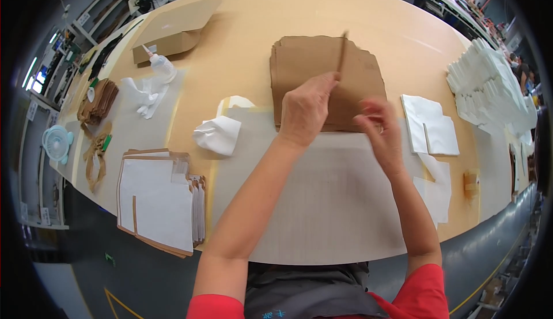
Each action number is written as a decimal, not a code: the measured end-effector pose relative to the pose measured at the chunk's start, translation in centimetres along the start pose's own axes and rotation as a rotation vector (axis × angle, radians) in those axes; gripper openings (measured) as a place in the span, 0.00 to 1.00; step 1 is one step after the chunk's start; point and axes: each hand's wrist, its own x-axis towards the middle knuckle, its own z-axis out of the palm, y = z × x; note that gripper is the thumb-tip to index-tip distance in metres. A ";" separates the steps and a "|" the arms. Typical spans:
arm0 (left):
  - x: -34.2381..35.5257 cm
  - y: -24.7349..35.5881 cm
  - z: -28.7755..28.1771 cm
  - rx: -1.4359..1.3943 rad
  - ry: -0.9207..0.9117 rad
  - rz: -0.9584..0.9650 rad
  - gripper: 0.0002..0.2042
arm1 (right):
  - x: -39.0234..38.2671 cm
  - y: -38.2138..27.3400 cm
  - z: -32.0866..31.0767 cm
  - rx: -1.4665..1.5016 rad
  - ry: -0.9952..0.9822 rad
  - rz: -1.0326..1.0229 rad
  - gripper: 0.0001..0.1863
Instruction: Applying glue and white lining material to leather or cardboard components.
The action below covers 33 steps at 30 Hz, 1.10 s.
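Note:
My left hand (305,110) is closed in a pinch over the stack of brown sheets (311,57). A thin brown strip (343,54), seen nearly edge-on, rises from its fingertips. The stack has uneven edges and lies beyond the grey work mat (311,198). At the stack's near right corner, my right hand (383,131) is raised with its fingers bent and somewhat apart, slightly blurred. I see nothing held in it.
White-faced, brown-edged panels (158,198) are piled at left. A glue bottle (162,68), crumpled white cloth (219,134) and cardboard box (175,31) lie around. Folded white pieces (429,126) and a tall white stack (489,85) stand at right. A small fan (57,142) is far left.

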 end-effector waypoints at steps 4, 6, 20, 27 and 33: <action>-3.0 6.8 -2.6 -0.169 -0.036 0.480 0.09 | -0.7 2.1 -6.0 0.138 0.289 0.177 0.48; -4.1 8.5 -4.9 -0.212 -0.067 0.521 0.10 | -1.2 2.5 -7.4 0.321 0.171 0.236 0.50; -19.2 3.8 -13.1 0.029 -0.460 -0.400 0.14 | -15.3 -3.9 -6.6 -0.061 -0.224 0.632 0.12; -19.8 4.3 -11.9 0.162 -0.419 -0.499 0.11 | -16.3 -3.7 -6.1 -0.503 -0.177 0.403 0.14; -20.4 4.2 -11.5 0.195 -0.424 -0.433 0.12 | -16.0 -2.7 -6.4 -0.534 -0.185 0.351 0.15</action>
